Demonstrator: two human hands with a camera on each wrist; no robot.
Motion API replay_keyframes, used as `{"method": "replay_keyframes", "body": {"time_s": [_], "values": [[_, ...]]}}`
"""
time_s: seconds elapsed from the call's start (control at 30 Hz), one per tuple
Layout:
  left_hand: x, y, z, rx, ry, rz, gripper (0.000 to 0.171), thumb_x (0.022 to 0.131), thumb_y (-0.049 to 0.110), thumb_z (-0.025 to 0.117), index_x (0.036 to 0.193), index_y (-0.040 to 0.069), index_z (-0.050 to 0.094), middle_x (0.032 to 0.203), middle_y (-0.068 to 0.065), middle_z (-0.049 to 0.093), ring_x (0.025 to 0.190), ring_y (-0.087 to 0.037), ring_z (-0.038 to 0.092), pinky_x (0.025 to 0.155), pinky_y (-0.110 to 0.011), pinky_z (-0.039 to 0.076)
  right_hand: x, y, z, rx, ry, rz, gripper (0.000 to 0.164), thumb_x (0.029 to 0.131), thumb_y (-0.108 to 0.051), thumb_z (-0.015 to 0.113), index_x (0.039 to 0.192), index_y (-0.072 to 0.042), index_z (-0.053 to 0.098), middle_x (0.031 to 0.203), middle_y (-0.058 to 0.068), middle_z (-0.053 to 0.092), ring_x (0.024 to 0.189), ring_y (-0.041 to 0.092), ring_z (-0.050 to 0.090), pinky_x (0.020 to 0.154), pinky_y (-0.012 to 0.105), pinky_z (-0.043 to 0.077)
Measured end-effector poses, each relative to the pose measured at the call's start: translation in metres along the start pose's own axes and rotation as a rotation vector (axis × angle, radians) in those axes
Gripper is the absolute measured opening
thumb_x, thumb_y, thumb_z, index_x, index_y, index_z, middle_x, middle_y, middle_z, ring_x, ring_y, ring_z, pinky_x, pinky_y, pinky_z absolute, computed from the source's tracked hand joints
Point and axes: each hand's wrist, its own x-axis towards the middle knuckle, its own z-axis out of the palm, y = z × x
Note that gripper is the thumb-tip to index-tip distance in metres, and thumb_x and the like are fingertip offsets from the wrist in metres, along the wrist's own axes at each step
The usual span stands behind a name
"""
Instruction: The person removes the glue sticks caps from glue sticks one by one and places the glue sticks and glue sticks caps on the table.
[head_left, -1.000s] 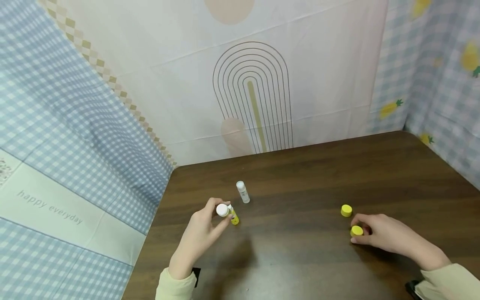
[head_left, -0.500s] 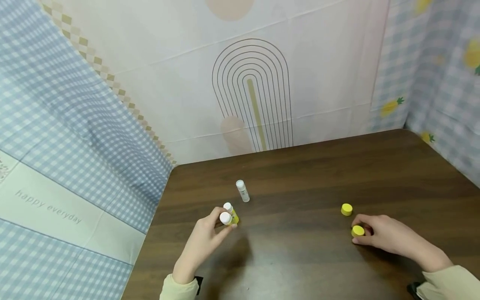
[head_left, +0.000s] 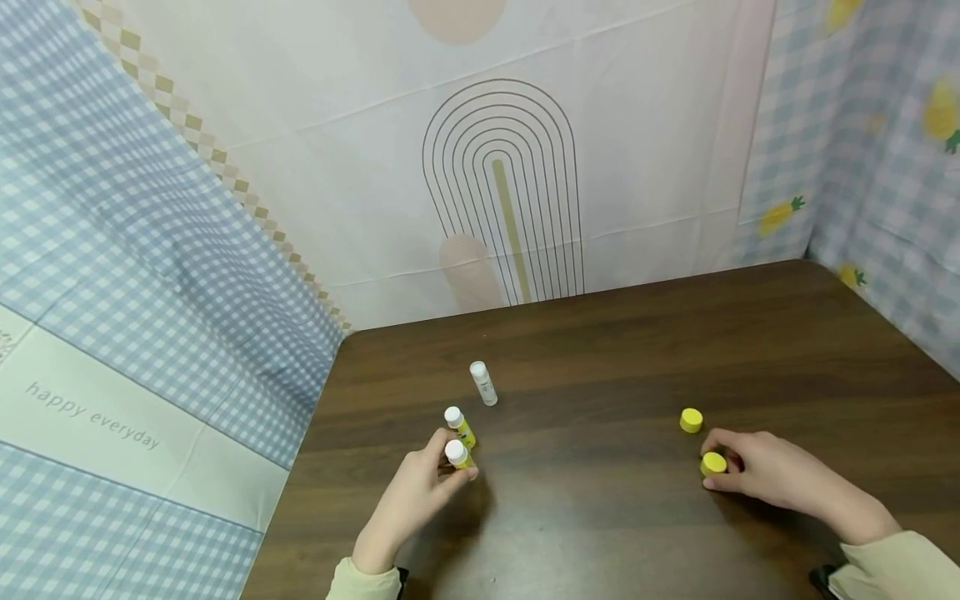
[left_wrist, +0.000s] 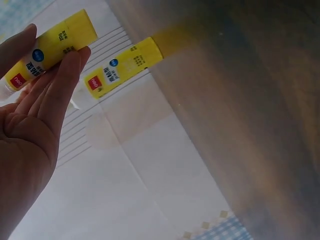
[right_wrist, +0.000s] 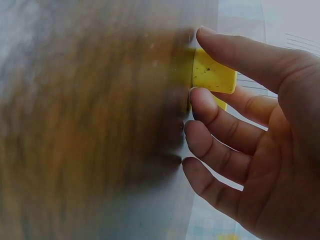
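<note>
While a yellow tube (left_wrist: 55, 41) sits pinched in the left hand (head_left: 411, 492), the right hand (head_left: 768, 468) grips a yellow cap (head_left: 714, 463).

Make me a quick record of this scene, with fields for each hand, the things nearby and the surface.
Left hand: grips a yellow labelled tube
Near that tube: second yellow tube, upright
Farther back: white tube, upright
Right hand: curled around a short yellow cylinder
Just beyond: other yellow cylinder
Surface: dark brown tabletop
</note>
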Motion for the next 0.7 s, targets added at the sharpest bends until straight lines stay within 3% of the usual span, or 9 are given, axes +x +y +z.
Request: {"method": "replay_keyframes", "body": {"time_s": [0.2, 0.43, 0.7], "values": [[-0.002, -0.008, 0.005, 0.028, -0.032, -0.011, 0.031, 0.091, 0.014, 0.076, 0.113, 0.011, 0.055, 0.096, 0.000, 0.073, 0.089, -0.015, 0.073, 0.075, -0.029, 0.059, 0.001, 0.000, -0.001, 0.017, -0.024, 0.001, 0.030, 0.086, -0.035, 0.079, 0.103, -0.018, 0.061, 0.069, -0.009, 0.048, 0.057, 0.002, 0.041, 0.052, 0.024, 0.033], [-0.003, -0.012, 0.010, 0.135, -0.064, 0.002, 0.034, 0.089, 0.014, 0.078, 0.114, 0.009, 0.055, 0.087, 0.003, 0.072, 0.082, -0.008, 0.070, 0.069, -0.029, 0.056, 0.002, -0.001, 0.000, 0.050, -0.050, 0.040, 0.030, 0.087, -0.035, 0.079, 0.103, -0.017, 0.061, 0.069, -0.007, 0.049, 0.056, 0.004, 0.042, 0.052, 0.024, 0.032], [0.000, -0.014, 0.011, 0.207, -0.070, 0.001, 0.037, 0.086, 0.014, 0.081, 0.113, 0.007, 0.055, 0.081, 0.005, 0.069, 0.076, -0.006, 0.067, 0.064, -0.029, 0.053, 0.003, 0.005, -0.001, 0.100, -0.080, 0.003, 0.032, 0.086, -0.032, 0.080, 0.103, -0.015, 0.059, 0.069, -0.006, 0.048, 0.056, 0.004, 0.042, 0.052, 0.024, 0.032]]}}
